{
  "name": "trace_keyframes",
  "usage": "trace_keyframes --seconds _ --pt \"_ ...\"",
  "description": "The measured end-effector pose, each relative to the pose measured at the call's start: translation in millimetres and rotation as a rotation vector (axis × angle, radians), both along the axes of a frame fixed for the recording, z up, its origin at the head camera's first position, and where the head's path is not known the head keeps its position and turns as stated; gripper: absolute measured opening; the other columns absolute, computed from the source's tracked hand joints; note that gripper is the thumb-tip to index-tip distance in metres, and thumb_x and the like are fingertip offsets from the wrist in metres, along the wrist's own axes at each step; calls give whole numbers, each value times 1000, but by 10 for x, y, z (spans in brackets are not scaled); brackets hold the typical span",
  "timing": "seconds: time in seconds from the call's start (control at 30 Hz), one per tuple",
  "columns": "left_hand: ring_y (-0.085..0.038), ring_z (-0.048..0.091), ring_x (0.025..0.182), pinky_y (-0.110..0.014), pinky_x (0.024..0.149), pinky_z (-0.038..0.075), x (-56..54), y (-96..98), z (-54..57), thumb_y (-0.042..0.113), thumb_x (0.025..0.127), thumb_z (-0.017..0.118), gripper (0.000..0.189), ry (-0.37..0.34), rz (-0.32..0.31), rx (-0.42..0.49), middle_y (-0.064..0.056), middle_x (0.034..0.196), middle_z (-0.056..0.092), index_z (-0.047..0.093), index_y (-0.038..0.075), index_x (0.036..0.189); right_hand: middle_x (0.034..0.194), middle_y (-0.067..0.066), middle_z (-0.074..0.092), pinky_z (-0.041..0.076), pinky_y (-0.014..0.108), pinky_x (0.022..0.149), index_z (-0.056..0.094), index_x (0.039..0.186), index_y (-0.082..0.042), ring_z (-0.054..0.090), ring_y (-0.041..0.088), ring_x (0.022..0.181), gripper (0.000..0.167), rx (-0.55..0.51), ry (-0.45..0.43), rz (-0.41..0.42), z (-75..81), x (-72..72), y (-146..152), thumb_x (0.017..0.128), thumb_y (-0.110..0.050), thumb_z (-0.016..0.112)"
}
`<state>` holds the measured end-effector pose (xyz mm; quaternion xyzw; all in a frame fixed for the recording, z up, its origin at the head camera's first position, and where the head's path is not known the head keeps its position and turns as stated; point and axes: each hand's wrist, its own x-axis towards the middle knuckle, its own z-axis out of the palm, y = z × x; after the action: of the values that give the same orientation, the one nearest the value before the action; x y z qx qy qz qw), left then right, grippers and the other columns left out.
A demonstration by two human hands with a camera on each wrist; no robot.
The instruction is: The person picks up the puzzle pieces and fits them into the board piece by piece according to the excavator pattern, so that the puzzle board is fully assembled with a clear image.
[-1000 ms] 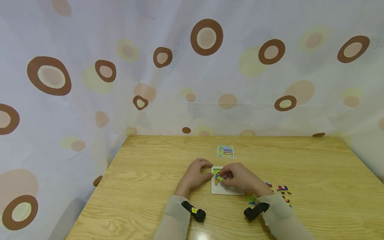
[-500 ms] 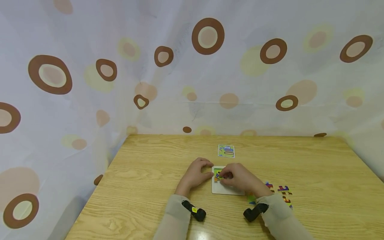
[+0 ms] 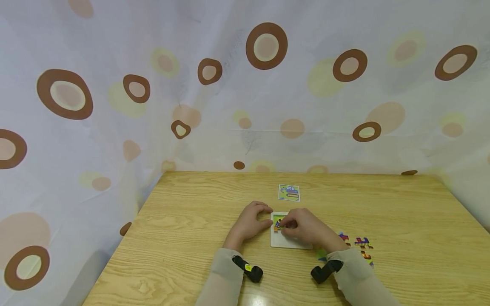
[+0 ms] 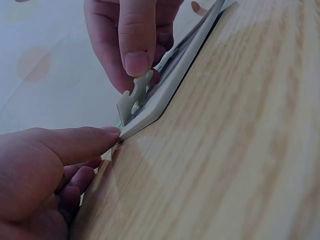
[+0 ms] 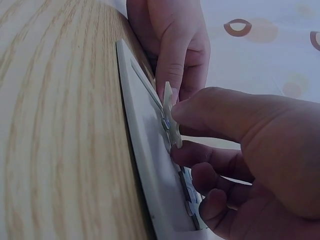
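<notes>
My right hand (image 3: pixel 306 225) pinches a jigsaw piece (image 4: pixel 129 104) between thumb and fingers. The piece is tilted on edge over the left part of a shallow white puzzle tray (image 3: pixel 285 243). At the tray's left edge rests my left hand (image 3: pixel 249 222), its straight thumb (image 4: pixel 95 142) touching the near corner and its index finger reaching the far corner. Coloured jigsaw pieces (image 5: pixel 189 190) lie inside the tray along its far side, partly hidden by my right hand. The tray's near part shows bare white.
Beyond the tray lies a small picture card (image 3: pixel 289 193) with a digger on it. Several loose jigsaw pieces (image 3: pixel 363 242) are spread on the wooden table (image 3: pixel 191 212) to the right, some partly covered by my right forearm. A patterned cloth (image 3: pixel 214 110) hangs behind.
The held jigsaw piece has tilted and shifted slightly in my right fingers over the tray's left part. My left hand stays at the tray's edge.
</notes>
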<state>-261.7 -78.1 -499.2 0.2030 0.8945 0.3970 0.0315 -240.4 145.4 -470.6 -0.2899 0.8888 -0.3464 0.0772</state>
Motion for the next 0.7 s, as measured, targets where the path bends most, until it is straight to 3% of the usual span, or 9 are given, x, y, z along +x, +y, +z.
trace_keyframes --seconds 0.7 --pt "-24 49 125 -41 108 38 16 13 30 19 92 72 29 -13 3 19 -2 129 55 69 13 120 85 -9 61 47 26 62 77 103 -13 52 9 71 12 -7 9 13 -11 -8 1 94 -13 69"
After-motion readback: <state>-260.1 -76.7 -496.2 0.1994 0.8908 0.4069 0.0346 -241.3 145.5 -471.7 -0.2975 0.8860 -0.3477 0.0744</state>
